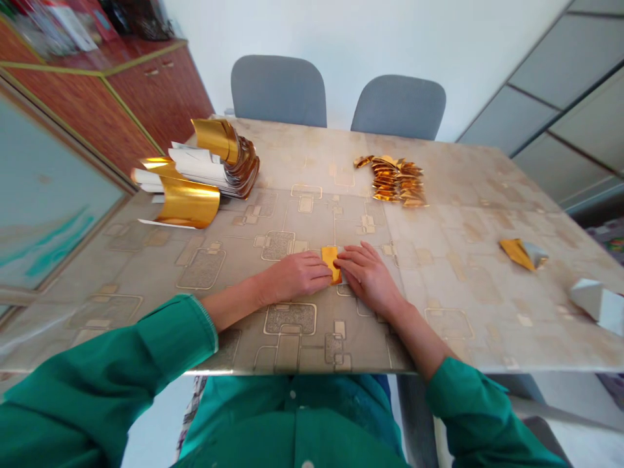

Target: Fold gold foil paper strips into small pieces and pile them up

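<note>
A small folded piece of gold paper (330,255) lies on the table near its front middle. My left hand (303,276) presses its fingertips on the left side of the paper, fingers held together. From the other side, the fingers of my right hand (368,274) curl against its right edge, with the thumb tucked low. Both hands grip the paper between them, and the fingers cover part of it. Farther back, to the right, sit rows of folded gold paper pieces (397,181).
At the left stands a stack of gold and white paper sheets (214,162), some curled. A gold folded piece (521,253) and a white paper piece (598,302) lie on the right of the patterned tablecloth (302,221). Two grey chairs (279,91) stand behind the table.
</note>
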A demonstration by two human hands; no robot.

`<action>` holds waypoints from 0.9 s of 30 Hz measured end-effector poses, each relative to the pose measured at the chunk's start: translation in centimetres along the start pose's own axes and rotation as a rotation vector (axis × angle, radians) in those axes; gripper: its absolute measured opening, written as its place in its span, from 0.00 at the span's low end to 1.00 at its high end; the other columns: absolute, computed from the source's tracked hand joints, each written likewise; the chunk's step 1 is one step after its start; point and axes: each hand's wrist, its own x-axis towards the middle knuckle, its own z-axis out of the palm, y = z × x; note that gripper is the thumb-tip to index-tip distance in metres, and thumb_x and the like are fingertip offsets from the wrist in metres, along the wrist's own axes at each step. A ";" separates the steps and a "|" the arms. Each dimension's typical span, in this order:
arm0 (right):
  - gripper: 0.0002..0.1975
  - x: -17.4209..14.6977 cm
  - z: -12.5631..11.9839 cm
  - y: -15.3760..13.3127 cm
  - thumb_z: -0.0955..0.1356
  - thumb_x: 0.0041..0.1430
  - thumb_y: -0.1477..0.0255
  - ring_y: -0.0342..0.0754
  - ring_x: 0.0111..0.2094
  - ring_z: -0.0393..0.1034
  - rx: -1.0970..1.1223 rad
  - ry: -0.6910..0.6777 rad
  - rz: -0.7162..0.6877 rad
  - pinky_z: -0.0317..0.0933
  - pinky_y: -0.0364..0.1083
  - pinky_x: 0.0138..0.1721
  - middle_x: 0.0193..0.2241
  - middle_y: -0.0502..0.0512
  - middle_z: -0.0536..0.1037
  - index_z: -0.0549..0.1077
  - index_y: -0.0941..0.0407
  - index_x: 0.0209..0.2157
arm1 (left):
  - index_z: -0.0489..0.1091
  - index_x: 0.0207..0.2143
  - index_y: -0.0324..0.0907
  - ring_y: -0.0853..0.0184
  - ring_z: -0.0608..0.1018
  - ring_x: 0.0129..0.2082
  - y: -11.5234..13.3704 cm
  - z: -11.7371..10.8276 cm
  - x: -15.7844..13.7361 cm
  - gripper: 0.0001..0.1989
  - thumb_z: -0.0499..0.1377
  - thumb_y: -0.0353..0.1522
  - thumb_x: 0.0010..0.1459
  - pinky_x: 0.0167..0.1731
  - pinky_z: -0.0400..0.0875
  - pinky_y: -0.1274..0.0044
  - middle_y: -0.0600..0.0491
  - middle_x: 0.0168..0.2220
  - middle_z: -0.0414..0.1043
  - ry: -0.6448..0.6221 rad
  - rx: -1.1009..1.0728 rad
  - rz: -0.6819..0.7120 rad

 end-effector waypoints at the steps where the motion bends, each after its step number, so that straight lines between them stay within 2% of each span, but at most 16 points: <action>1: 0.12 -0.1 0.0 -0.2 0.64 0.67 0.74 0.53 0.55 0.67 0.001 0.006 0.029 0.52 0.61 0.63 0.48 0.56 0.79 0.77 0.54 0.47 | 0.76 0.41 0.40 0.65 0.79 0.42 0.2 0.1 -0.1 0.13 0.51 0.27 0.69 0.47 0.74 0.70 0.49 0.43 0.79 0.015 -0.003 -0.021; 6: 0.11 -0.7 0.1 -1.0 0.67 0.64 0.71 0.55 0.52 0.67 0.056 0.032 0.154 0.60 0.58 0.56 0.49 0.59 0.78 0.78 0.54 0.47 | 0.76 0.41 0.42 0.65 0.78 0.43 0.5 0.8 -0.2 0.12 0.53 0.30 0.70 0.45 0.71 0.73 0.52 0.43 0.79 0.063 -0.127 -0.162; 10: 0.12 -0.8 0.0 -1.1 0.69 0.62 0.73 0.55 0.51 0.67 0.068 0.025 0.193 0.61 0.58 0.54 0.49 0.58 0.77 0.78 0.53 0.47 | 0.75 0.38 0.41 0.64 0.77 0.46 0.5 1.0 0.1 0.09 0.58 0.35 0.67 0.49 0.69 0.71 0.50 0.46 0.77 0.059 -0.232 -0.366; 13: 0.13 -0.8 -0.1 -1.1 0.71 0.60 0.71 0.56 0.53 0.66 0.063 0.021 0.210 0.60 0.58 0.55 0.50 0.58 0.77 0.78 0.52 0.48 | 0.74 0.41 0.40 0.61 0.76 0.49 0.2 0.9 0.2 0.10 0.61 0.37 0.64 0.51 0.68 0.67 0.48 0.48 0.76 0.050 -0.257 -0.445; 15: 0.15 -0.8 -0.2 -1.1 0.72 0.59 0.69 0.56 0.53 0.66 0.066 0.022 0.204 0.60 0.58 0.55 0.50 0.58 0.77 0.77 0.52 0.48 | 0.74 0.46 0.40 0.61 0.76 0.49 -0.2 0.7 0.2 0.12 0.61 0.37 0.64 0.51 0.69 0.67 0.47 0.49 0.76 0.033 -0.256 -0.407; 17: 0.14 -0.8 -0.3 -1.1 0.72 0.59 0.69 0.56 0.52 0.66 0.078 0.028 0.187 0.60 0.57 0.55 0.49 0.58 0.77 0.78 0.52 0.48 | 0.74 0.48 0.41 0.61 0.76 0.50 -0.8 0.5 0.1 0.12 0.59 0.37 0.65 0.52 0.69 0.67 0.47 0.50 0.76 0.020 -0.242 -0.299; 20: 0.09 -0.8 -0.4 -0.9 0.72 0.60 0.69 0.54 0.49 0.67 0.110 0.036 0.175 0.61 0.55 0.51 0.45 0.57 0.77 0.79 0.52 0.43 | 0.76 0.46 0.43 0.62 0.76 0.52 -1.7 0.0 0.2 0.10 0.56 0.34 0.68 0.55 0.68 0.67 0.49 0.50 0.77 0.000 -0.232 -0.109; 22: 0.07 -0.8 -0.4 -0.8 0.71 0.61 0.70 0.52 0.46 0.68 0.134 0.031 0.185 0.62 0.54 0.48 0.42 0.56 0.78 0.79 0.52 0.41 | 0.77 0.44 0.45 0.64 0.76 0.52 -2.0 -0.4 0.5 0.10 0.55 0.32 0.68 0.55 0.69 0.69 0.50 0.50 0.77 -0.025 -0.241 -0.033; 27: 0.06 -0.8 -0.5 -0.5 0.70 0.63 0.70 0.51 0.44 0.69 0.161 0.019 0.185 0.61 0.52 0.46 0.41 0.55 0.78 0.79 0.52 0.41 | 0.77 0.44 0.44 0.66 0.78 0.47 -1.9 -0.9 1.2 0.11 0.54 0.30 0.69 0.53 0.71 0.70 0.49 0.46 0.79 -0.040 -0.212 -0.015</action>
